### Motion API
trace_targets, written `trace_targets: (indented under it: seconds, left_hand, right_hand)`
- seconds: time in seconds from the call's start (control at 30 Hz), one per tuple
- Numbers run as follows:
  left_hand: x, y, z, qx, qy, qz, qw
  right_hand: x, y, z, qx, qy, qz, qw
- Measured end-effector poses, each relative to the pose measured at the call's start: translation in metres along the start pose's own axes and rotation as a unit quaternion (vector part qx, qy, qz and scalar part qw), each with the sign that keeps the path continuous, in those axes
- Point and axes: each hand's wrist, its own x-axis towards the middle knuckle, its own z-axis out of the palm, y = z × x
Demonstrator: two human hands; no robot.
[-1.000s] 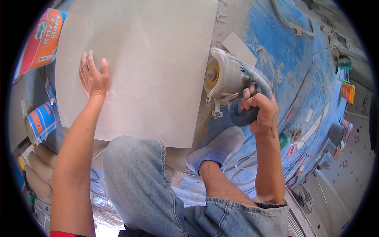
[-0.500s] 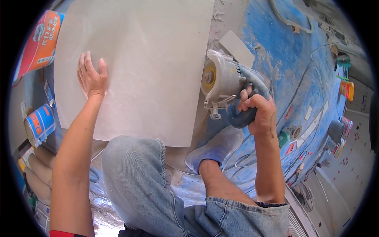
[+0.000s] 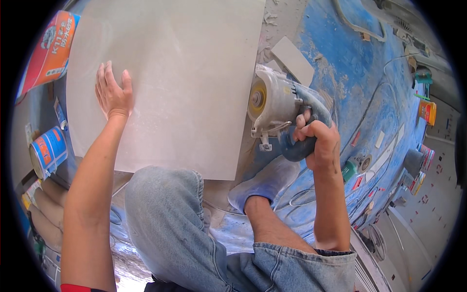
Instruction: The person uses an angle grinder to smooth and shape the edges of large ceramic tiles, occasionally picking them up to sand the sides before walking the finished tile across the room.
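Note:
A large pale grey tile (image 3: 189,97) lies before me, its near edge beside my bent knee. My left hand (image 3: 115,96) rests flat on the tile's left part, fingers stretched toward the far side. At the right edge of the tile stands a dusty handheld tile saw (image 3: 277,100) with a yellow disc at its hub. My right hand (image 3: 322,138) is wrapped round the saw's dark rear handle. The saw's housing hides where its blade meets the tile edge.
A smaller tile offcut (image 3: 293,61) lies beyond the saw on the dusty blue floor covering (image 3: 340,39). Right of my wrist is a green power tool (image 3: 351,169) among cables. An orange bucket (image 3: 53,46) and a blue can (image 3: 48,152) stand left. My sock-covered foot (image 3: 265,182) is close below the saw.
The saw has shifted very slightly toward me along the tile's right edge, its handle tipping a little. My left hand stays in nearly the same place on the tile.

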Motion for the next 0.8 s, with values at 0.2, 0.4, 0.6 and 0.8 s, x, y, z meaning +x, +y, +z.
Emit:
trace_targets:
  seconds: [0.2, 0.4, 0.6, 0.8]
  left_hand:
    - [0.0, 0.001, 0.0, -0.009, -0.001, -0.003, 1.0]
    - [0.0, 0.0, 0.002, -0.011, 0.0, -0.003, 1.0]
    - [0.0, -0.002, 0.004, -0.01, 0.002, -0.003, 1.0]
    - [-0.001, 0.001, 0.001, -0.008, 0.007, 0.0, 1.0]
  right_hand:
    - [-0.004, 0.0, 0.001, -0.003, 0.003, 0.001, 1.0]
    - [-0.006, 0.004, -0.004, 0.003, -0.005, 0.009, 1.0]
    - [-0.01, 0.006, -0.004, 0.001, -0.003, 0.011, 1.0]
    - [-0.013, 0.007, -0.006, 0.001, -0.001, 0.019, 1.0]
